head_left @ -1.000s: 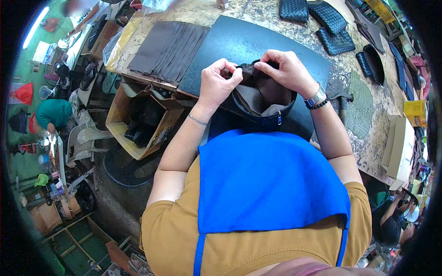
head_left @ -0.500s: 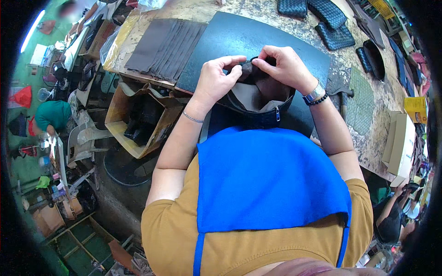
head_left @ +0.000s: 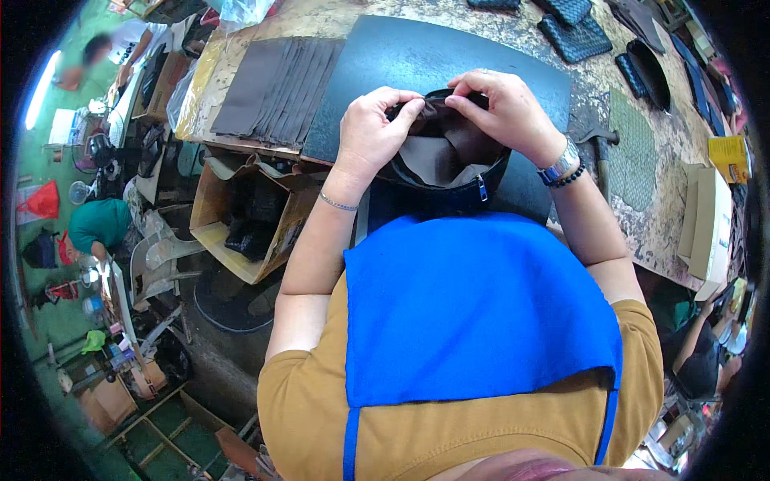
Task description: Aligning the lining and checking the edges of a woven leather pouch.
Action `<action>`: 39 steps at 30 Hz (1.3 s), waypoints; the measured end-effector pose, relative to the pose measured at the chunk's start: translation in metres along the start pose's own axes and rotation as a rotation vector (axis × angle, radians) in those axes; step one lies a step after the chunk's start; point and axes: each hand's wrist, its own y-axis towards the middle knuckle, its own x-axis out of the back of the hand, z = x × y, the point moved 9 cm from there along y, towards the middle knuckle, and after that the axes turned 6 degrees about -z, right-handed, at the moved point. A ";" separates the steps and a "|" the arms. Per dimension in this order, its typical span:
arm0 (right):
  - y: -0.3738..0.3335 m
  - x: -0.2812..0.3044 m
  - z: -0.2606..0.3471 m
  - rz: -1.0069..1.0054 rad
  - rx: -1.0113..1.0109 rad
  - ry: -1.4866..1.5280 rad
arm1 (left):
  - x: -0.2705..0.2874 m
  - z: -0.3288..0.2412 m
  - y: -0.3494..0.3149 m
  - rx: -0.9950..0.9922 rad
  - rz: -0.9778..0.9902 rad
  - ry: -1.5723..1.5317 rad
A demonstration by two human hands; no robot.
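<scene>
A black bag (head_left: 437, 197) with a grey-brown lining sits at the near edge of a dark board (head_left: 385, 60), its mouth facing up. A silver zipper pull hangs on its near side. My left hand (head_left: 377, 128) pinches the far left part of the bag's rim between thumb and fingers. Opposite it, my right hand (head_left: 505, 112) grips the same far rim a little to the right, thumb inside the opening and fingers over the edge. Part of the rim is hidden behind the fingers.
A stack of dark brown sheets (head_left: 277, 88) lies left of the board. Right of it rest a hammer (head_left: 597, 144) and a green textured piece (head_left: 632, 152). Woven black pouches (head_left: 573, 36) lie at the far right. A cardboard box (head_left: 210, 220) stands below the table's left edge. Other people work farther off.
My hands keep hold of the far rim; the fingers of both have shifted slightly along it, and the bag's mouth looks a bit wider. The whole view has shifted a little.
</scene>
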 end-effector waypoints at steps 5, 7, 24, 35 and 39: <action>0.002 -0.001 -0.009 0.029 -0.108 -0.017 | -0.002 -0.004 0.003 -0.040 0.020 0.085; 0.003 -0.002 -0.011 0.038 -0.143 -0.059 | -0.003 -0.003 0.004 -0.029 0.032 0.101; 0.006 -0.011 -0.015 0.012 -0.088 -0.047 | -0.007 -0.018 0.008 -0.115 0.051 0.190; 0.005 -0.012 -0.025 0.054 -0.177 0.043 | -0.016 -0.009 0.015 -0.062 0.124 0.153; 0.009 -0.009 -0.024 0.097 -0.186 0.001 | -0.018 -0.017 0.019 -0.098 0.170 0.205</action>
